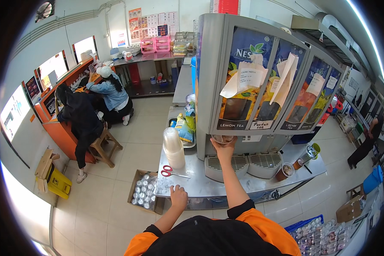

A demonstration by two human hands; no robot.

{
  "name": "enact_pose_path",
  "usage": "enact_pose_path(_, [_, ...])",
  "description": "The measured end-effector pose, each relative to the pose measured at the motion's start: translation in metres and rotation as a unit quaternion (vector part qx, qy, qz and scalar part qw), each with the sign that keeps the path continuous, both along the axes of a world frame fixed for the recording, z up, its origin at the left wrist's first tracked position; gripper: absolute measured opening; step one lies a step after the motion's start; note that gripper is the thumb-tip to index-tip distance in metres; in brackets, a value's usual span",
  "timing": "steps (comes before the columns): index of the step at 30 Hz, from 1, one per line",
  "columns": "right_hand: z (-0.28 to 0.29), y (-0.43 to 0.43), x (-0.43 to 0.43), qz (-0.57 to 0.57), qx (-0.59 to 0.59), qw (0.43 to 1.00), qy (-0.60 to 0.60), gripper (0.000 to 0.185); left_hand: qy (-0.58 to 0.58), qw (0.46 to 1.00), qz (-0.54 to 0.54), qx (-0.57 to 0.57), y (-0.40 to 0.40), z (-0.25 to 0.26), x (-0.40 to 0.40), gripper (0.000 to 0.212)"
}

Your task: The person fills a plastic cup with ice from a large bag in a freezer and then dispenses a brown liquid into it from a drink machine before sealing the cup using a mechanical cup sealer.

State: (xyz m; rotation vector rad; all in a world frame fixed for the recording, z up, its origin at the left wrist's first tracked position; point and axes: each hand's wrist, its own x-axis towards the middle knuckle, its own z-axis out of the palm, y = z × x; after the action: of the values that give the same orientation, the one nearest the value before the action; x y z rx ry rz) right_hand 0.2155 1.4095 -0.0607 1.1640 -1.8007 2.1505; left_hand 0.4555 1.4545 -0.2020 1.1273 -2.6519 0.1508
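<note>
My right hand (224,149) grips a clear plastic cup (222,139) just under the front of a grey Nestea drink dispenser (211,80). The cup is partly hidden by the dispenser, and something like ice shows in it. Below that forearm is a slatted drip tray (240,162), with a second drip tray (264,160) to its right. My left hand (179,196) rests at the front edge of the steel counter (195,188), holding nothing, fingers slightly apart. Red-handled scissors (171,172) lie just beyond it, beside a tall stack of clear plastic cups (174,150).
Right of the trays stand a cup of brown drink (285,171) and a clear jug (302,158). A carton of cans (144,190) sits on the floor at left. Two people (80,108) are at the orange counter; another person (369,137) stands far right.
</note>
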Motion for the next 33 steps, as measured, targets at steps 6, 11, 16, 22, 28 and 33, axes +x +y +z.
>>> enact_pose_path(6, [0.002, 0.001, 0.002, 0.009, -0.008, 1.000, -0.019, 0.086, -0.002, 1.000, -0.004, -0.007, -0.001, -0.001, 0.000, 0.009])
enact_pose_path(11, [0.001, 0.000, 0.000, -0.002, 0.001, 1.000, -0.014, 0.086, -0.001, 1.000, -0.006, -0.003, -0.001, -0.002, -0.001, 0.009])
enact_pose_path(16, [0.000, 0.001, -0.002, 0.009, 0.006, 1.000, -0.023, 0.086, -0.002, 1.000, -0.003, -0.002, -0.002, -0.004, 0.000, 0.009])
enact_pose_path(22, [0.001, 0.004, -0.007, 0.030, 0.010, 0.999, -0.023, 0.085, 0.002, 1.000, -0.009, -0.002, -0.001, 0.000, 0.000, 0.008])
enact_pose_path(28, [0.013, 0.009, 0.002, 0.049, 0.005, 0.997, -0.051, 0.084, -0.009, 1.000, -0.002, -0.006, -0.001, -0.001, 0.000, 0.009])
enact_pose_path(33, [0.006, 0.006, -0.002, 0.053, -0.007, 0.998, -0.046, 0.082, 0.000, 1.000, -0.003, -0.005, 0.000, 0.000, -0.001, 0.009])
